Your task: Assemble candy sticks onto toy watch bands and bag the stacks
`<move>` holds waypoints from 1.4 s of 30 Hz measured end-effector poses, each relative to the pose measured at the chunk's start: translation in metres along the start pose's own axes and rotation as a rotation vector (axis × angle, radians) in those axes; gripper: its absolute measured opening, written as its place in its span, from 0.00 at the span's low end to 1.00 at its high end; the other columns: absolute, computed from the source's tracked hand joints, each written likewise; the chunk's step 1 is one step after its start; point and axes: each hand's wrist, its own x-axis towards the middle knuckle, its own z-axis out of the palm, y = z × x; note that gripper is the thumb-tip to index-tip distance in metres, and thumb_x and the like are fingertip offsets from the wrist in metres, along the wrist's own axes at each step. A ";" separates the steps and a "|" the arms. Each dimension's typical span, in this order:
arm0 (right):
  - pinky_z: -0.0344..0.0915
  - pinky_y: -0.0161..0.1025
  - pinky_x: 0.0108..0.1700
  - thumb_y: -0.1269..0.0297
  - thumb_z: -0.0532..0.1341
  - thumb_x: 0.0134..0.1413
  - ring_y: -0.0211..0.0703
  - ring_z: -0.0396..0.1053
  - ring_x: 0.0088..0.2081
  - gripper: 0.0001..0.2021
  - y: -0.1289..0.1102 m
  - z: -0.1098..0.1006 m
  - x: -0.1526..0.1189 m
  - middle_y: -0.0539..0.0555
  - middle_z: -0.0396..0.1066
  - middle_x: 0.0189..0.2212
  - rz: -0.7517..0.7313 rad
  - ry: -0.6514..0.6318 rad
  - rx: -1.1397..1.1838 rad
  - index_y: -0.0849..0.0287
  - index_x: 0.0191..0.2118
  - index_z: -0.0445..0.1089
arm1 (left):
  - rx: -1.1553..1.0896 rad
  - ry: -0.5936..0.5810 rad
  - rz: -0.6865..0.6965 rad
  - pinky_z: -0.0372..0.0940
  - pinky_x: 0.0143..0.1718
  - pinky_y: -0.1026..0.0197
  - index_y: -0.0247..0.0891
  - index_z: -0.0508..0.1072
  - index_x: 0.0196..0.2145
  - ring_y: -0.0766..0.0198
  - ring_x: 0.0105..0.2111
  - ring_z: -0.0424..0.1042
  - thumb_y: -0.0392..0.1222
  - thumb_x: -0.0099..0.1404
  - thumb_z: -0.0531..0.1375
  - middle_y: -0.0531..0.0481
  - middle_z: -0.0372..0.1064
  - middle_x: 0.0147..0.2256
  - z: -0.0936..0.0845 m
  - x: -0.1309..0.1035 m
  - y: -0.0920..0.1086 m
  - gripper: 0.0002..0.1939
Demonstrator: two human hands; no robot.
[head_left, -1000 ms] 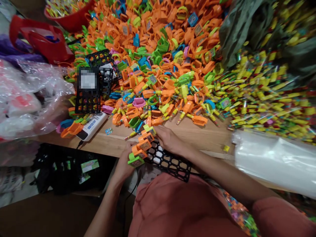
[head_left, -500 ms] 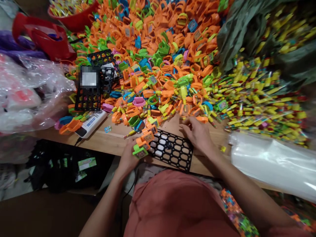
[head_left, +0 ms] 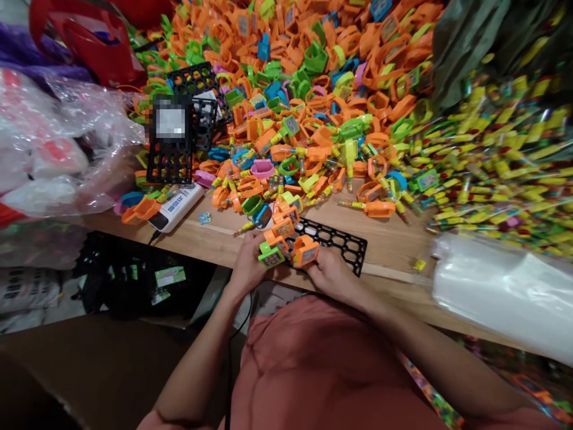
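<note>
Several plastic toy watches, orange, yellow and green, are gripped in a row by my left hand (head_left: pixel 249 263); the green toy watch (head_left: pixel 270 255) is lowest. My right hand (head_left: pixel 333 276) is closed on one orange toy watch (head_left: pixel 305 252), held close beside that row. Under and behind both hands lies a black plastic grid tray (head_left: pixel 344 243) at the table's front edge, its left part hidden by the watches. Loose toy watches and candy-filled tubes lie just beyond it, among them an orange toy watch (head_left: pixel 379 208).
A big heap of toy watches (head_left: pixel 286 54) covers the back. Yellow-capped tubes (head_left: pixel 492 173) pile up at right, behind clear plastic bags (head_left: pixel 501 286). More black grids (head_left: pixel 172 164), a white box-shaped device (head_left: pixel 176 208) and clear plastic wrapping (head_left: pixel 67 149) are at left.
My right hand has come from the heap's front edge toward my left hand, now with an orange toy watch. My left hand still holds its row. The camera view has shifted.
</note>
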 end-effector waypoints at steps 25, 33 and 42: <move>0.63 0.42 0.34 0.57 0.61 0.64 0.51 0.72 0.34 0.08 0.024 -0.101 -0.040 0.57 0.75 0.35 0.394 0.382 -0.581 0.55 0.41 0.68 | -0.071 -0.031 -0.080 0.72 0.44 0.55 0.36 0.79 0.32 0.51 0.43 0.73 0.52 0.54 0.70 0.41 0.73 0.42 -0.005 -0.005 -0.010 0.16; 0.69 0.41 0.43 0.63 0.63 0.60 0.46 0.76 0.40 0.25 -0.009 -0.046 -0.003 0.52 0.78 0.41 0.260 0.223 0.234 0.54 0.61 0.57 | -0.059 -0.039 -0.096 0.70 0.44 0.56 0.36 0.82 0.35 0.52 0.44 0.72 0.43 0.54 0.67 0.42 0.73 0.41 -0.004 -0.006 -0.012 0.11; 0.67 0.39 0.42 0.66 0.62 0.60 0.46 0.74 0.39 0.08 -0.001 -0.007 0.010 0.52 0.77 0.38 0.145 0.139 0.171 0.56 0.45 0.69 | -0.057 -0.030 -0.032 0.68 0.43 0.58 0.37 0.81 0.33 0.53 0.44 0.71 0.42 0.53 0.67 0.44 0.70 0.40 -0.001 -0.006 -0.007 0.09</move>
